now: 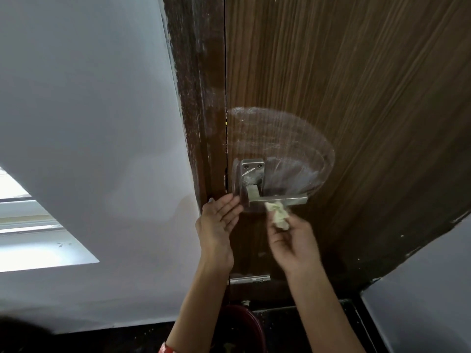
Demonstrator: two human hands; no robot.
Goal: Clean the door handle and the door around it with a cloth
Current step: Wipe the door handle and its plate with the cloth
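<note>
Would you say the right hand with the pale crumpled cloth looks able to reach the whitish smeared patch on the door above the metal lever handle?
Probably yes. The right hand holds the pale crumpled cloth just under the metal lever handle, and nothing covers the whitish smeared patch above; the left hand sits off to the side.

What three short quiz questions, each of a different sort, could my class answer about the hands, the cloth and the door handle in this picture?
1. True or false: the right hand holds the cloth against the underside of the lever handle.
2. Which lies flat and open at the door's edge beside the handle plate? A) the left hand B) the right hand C) neither
3. Fill in: the whitish smear on the wooden door lies mostly ______ the handle.

Key: 1 true; 2 A; 3 above
</note>
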